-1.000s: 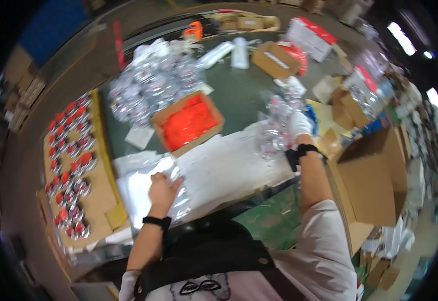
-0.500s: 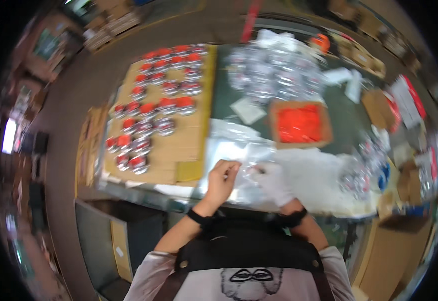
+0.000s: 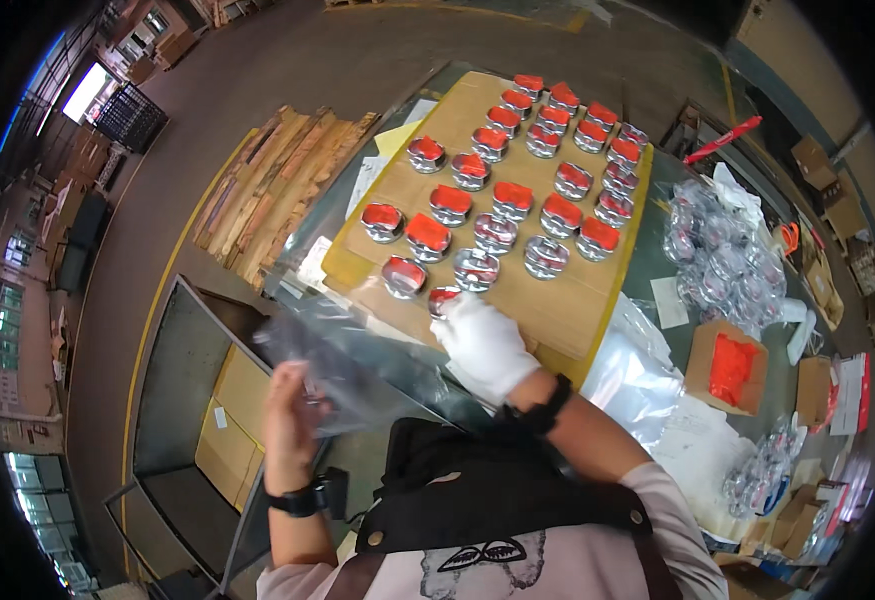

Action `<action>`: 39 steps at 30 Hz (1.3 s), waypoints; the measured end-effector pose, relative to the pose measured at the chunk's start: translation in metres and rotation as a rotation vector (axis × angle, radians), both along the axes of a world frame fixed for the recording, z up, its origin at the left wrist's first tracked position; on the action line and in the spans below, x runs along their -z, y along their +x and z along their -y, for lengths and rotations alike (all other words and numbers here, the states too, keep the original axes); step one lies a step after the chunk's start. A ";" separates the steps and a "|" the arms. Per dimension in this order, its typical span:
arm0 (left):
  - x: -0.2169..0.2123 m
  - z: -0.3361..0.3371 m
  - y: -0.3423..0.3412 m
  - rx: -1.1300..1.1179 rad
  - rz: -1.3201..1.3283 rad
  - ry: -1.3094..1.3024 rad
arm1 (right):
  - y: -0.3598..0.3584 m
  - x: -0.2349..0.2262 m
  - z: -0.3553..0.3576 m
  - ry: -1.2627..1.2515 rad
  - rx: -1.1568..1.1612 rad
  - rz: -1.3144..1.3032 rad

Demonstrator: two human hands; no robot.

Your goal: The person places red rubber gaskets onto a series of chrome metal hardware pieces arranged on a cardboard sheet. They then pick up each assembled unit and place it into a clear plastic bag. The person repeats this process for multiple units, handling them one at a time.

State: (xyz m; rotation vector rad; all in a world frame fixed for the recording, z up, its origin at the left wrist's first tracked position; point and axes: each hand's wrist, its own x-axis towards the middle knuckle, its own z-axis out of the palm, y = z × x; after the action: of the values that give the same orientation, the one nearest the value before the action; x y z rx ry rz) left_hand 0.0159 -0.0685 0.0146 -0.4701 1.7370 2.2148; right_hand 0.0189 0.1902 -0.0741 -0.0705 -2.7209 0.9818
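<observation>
My left hand [image 3: 287, 405], bare, is closed on a clear plastic bag [image 3: 342, 375], blurred by motion, out past the table's near edge. My right hand [image 3: 487, 348] wears a white glove and reaches over the cardboard sheet [image 3: 582, 315]. Its fingertips close on a shiny round metal part [image 3: 443, 297] with a red top, at the near end of the group. Several more such parts stand in loose rows on the cardboard, most bearing red pieces, like the one [image 3: 428, 236] just beyond. A few, such as the bare-topped part [image 3: 476, 268], show no red.
Right of the cardboard lie flat clear bags [image 3: 637, 385], a carton of red pieces [image 3: 697, 365] and a heap of bagged parts [image 3: 727, 255]. An open grey metal cart [image 3: 172, 390] stands at the near left. Wooden pallets [image 3: 277, 190] lie on the floor beyond.
My view and body have turned left toward the cardboard. Both hands have left the flat bags; the left now carries a bag, and the right has reached a metal part.
</observation>
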 end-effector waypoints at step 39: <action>0.063 -0.144 -0.040 1.026 -1.023 -0.612 | 0.056 0.024 -0.046 -0.645 0.435 0.224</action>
State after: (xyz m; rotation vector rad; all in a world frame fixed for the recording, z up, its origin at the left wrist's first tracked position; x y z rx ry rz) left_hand -0.0240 0.0757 -0.0486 1.3836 2.2569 1.1167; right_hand 0.0744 0.2363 -0.0984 -0.8845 -2.2807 1.7195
